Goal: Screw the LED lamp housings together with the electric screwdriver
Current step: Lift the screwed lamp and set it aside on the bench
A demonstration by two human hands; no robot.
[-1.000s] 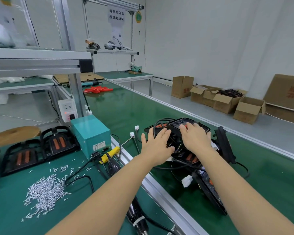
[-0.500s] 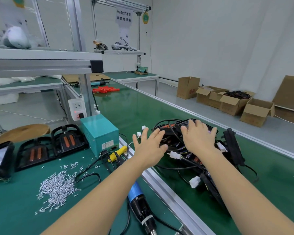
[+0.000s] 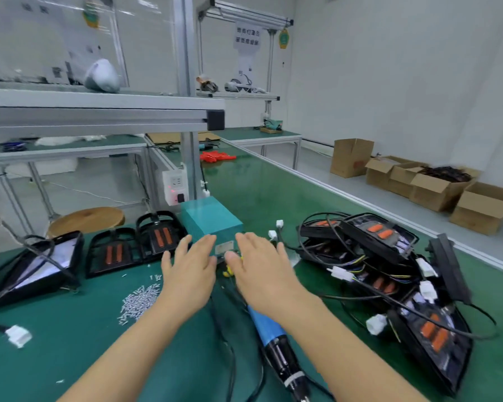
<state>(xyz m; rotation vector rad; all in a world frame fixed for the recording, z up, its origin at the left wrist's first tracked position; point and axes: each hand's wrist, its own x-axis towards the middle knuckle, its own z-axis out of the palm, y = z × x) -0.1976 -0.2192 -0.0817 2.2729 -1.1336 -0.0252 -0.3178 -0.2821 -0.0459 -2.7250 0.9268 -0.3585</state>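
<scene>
Your counter [image 3: 70, 343] is green and runs from the near left to the far right. A pile of housings [image 3: 389, 271] with tangled black cables and white plugs lies on the right, well apart from your hands. Three more housings [image 3: 134, 248] sit in a row at the left, the nearest one tilted. A teal box [image 3: 212, 219] stands at the centre, just beyond your fingertips. The screwdriver [image 3: 276, 343], blue and black, lies flat on the counter near you, partly under your right forearm, with its cord trailing left. A heap of screws [image 3: 140, 300] lies left of your left wrist. Your left hand [image 3: 190, 274] and right hand [image 3: 259, 268] hover side by side, palms down. The fingers of both are extended and relaxed, grasping nothing.
</scene>
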